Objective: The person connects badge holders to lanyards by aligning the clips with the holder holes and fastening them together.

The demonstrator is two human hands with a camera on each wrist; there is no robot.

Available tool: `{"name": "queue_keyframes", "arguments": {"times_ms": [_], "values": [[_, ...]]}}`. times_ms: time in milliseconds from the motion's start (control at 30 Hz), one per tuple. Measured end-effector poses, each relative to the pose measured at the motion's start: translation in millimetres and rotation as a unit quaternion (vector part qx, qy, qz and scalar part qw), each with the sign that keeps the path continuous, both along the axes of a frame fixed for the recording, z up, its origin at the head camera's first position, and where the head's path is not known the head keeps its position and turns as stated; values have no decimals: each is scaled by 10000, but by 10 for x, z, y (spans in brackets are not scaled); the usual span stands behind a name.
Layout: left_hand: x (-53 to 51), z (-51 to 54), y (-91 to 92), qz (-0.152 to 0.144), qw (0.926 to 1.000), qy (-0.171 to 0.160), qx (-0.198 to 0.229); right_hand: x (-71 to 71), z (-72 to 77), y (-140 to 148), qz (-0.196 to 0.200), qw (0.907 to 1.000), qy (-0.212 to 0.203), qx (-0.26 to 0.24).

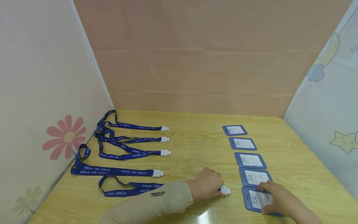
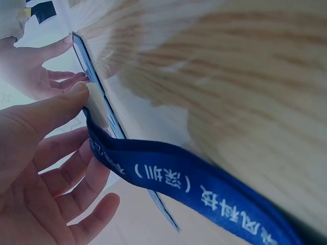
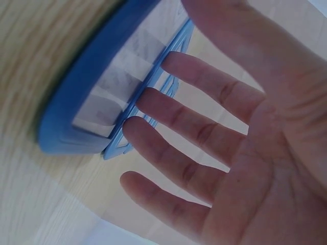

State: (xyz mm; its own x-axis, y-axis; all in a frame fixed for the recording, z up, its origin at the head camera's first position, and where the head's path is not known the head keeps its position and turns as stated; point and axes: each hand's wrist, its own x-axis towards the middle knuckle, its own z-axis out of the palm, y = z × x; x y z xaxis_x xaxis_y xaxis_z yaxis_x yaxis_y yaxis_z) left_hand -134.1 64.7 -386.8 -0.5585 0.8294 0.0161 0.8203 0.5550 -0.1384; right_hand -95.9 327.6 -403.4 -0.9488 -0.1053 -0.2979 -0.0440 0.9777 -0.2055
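The left hand (image 1: 207, 184) pinches the white clip (image 1: 225, 190) of the nearest blue lanyard (image 1: 118, 193) between thumb and fingers; the left wrist view shows the printed strap (image 2: 173, 168) trailing from that clip (image 2: 98, 107). At the right, the right hand (image 1: 282, 199) has its thumb and fingers spread over the nearest blue card holder (image 1: 247, 200), touching its edges. In the right wrist view the fingers of the right hand (image 3: 219, 132) are extended beside this holder (image 3: 66, 112). A small gap separates the clip from the holder.
Several blue lanyards (image 1: 134, 172) with white clips lie in rows at the left. More blue card holders (image 1: 250, 160) form a column at the right, behind the nearest one. Patterned side walls (image 1: 50, 77) and a plain back wall (image 1: 195, 62) enclose the wooden table (image 1: 195, 140).
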Motion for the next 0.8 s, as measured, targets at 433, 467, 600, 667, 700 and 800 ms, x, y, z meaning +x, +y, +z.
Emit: {"name": "queue_keyframes", "arguments": {"times_ms": [433,467,600,667,700,800], "values": [[5,-16,93,-94,9995,232,-178,1,-12,9,-71,10000,-46,-28],[6,-11,98,-98,9995,257,-173,1,-13,10,-75,10000,-46,-30],[10,-7,118,-127,9992,356,-135,5,-17,14,-50,10000,-8,-2],[10,-16,128,-143,9991,391,-126,5,-17,13,-43,10000,-1,15],[8,-24,134,-151,9990,409,-125,5,-17,12,-44,10000,-6,23],[-1,-44,156,-154,9989,424,-145,2,-13,7,-72,10000,-45,24]]}}
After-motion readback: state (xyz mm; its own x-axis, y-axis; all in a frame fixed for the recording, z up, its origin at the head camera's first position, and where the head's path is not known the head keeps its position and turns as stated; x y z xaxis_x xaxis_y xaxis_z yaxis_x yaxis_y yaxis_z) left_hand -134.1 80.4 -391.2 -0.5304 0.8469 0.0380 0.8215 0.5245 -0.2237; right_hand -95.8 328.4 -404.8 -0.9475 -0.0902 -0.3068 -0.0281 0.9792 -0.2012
